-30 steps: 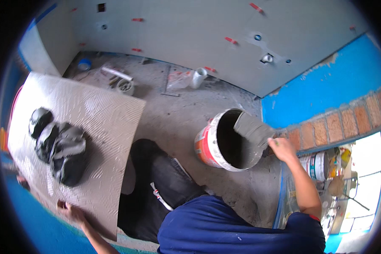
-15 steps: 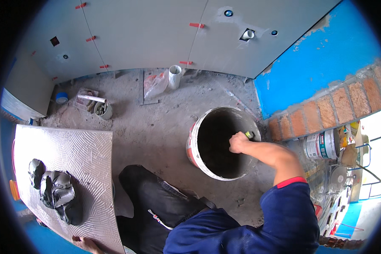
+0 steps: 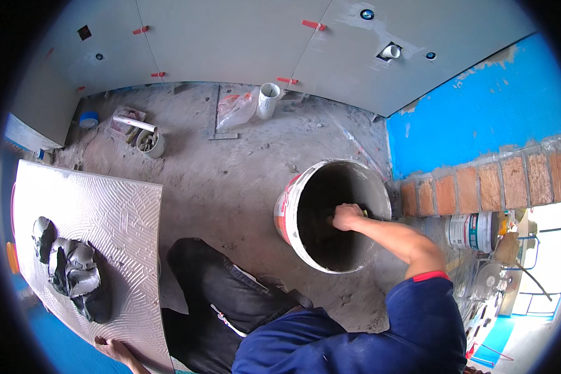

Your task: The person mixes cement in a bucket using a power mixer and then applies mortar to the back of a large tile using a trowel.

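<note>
Inside a large white bucket (image 3: 287, 218) with a dark interior, my right hand (image 3: 348, 217) is closed round a tool whose yellow-green handle end (image 3: 365, 214) just shows. The tool's working end is hidden in the bucket. To my left a big tile (image 3: 131, 249) lies with its ridged, light-coloured back up. Several dark grey lumps of wet mortar (image 3: 81, 271) sit heaped on it. My left hand (image 3: 111, 349) grips the tile's near edge, fingers curled at the rim.
Against the far tiled wall (image 3: 230, 43) stand a white pipe piece (image 3: 268, 101) and a plastic bag (image 3: 235, 111). A small pot (image 3: 151, 144) and a blue tape roll (image 3: 88, 119) are at the far left. A brick ledge (image 3: 461, 187) runs along the right, near another bucket (image 3: 470, 232).
The view has shifted slightly. My right hand has moved a little lower and left within the bucket, still holding the tool. My left hand stays at the tile's edge.
</note>
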A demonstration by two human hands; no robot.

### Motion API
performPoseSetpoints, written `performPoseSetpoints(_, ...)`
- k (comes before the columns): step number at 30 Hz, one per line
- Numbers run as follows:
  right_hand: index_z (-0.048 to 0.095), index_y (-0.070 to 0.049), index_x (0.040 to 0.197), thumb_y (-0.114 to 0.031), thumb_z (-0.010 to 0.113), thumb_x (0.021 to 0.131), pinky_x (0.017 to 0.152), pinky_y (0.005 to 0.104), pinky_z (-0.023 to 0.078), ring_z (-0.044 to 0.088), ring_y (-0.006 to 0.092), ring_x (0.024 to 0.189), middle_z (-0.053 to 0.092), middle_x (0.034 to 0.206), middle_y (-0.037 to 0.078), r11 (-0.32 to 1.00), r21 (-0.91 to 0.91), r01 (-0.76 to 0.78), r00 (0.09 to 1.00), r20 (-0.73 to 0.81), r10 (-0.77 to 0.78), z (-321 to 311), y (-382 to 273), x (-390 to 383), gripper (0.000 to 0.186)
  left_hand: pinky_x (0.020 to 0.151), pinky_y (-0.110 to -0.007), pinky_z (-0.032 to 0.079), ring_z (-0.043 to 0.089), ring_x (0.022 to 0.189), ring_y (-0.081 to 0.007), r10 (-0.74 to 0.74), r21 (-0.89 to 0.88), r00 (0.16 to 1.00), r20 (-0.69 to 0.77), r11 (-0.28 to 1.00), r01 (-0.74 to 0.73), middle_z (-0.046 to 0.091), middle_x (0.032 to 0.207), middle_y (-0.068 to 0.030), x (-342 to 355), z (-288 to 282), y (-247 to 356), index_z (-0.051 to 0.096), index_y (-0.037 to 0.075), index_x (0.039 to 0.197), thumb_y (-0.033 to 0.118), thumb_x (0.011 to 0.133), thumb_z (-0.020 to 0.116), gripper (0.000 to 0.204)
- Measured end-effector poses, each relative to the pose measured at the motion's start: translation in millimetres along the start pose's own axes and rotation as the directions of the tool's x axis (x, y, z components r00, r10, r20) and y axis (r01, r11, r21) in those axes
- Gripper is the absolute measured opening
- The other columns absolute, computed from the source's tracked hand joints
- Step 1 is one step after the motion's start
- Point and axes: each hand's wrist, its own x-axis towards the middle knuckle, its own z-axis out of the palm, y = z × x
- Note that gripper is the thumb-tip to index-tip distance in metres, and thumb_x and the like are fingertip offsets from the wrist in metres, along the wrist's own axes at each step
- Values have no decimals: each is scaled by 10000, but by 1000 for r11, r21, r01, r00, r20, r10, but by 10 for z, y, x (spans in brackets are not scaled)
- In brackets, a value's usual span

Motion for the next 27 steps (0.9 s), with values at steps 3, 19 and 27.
performPoseSetpoints(3, 682, -21, 983, -501, 522, 823, 862, 411, 486, 630, 317, 976, 656, 1016, 186, 995, -16, 103, 991, -81, -104, 57, -140, 210, 530, 976, -375, 375, 504, 1071, -339, 28, 52, 999, -42, 998, -26, 521, 1118, -239, 18, -154, -341, 464, -116, 1152, 45, 748, 390, 441)
performPoseSetpoints(19, 700, -115, 772, -397, 512, 745, 760, 464, 482, 621, 377, 798, 651, 789, 178, 942, 102, 319, 925, -251, -286, -224, 295, -301, 340, 998, -354, 378, 512, 1128, -291, 51, 31, 997, -59, 998, -49, 521, 1207, -198, 79, -119, -556, 459, -57, 1226, 49, 859, 418, 384)
performPoseSetpoints(27, 696, -117, 778, -383, 543, 765, 613, 414, 469, 606, 349, 647, 622, 659, 150, 907, 234, 351, 882, -407, -236, -309, 557, -846, 307, 1010, -353, 361, 512, 1128, -296, 70, 10, 996, -54, 998, -69, 523, 1201, -208, 5, -80, -297, 456, -76, 1217, -1, 842, 384, 389)
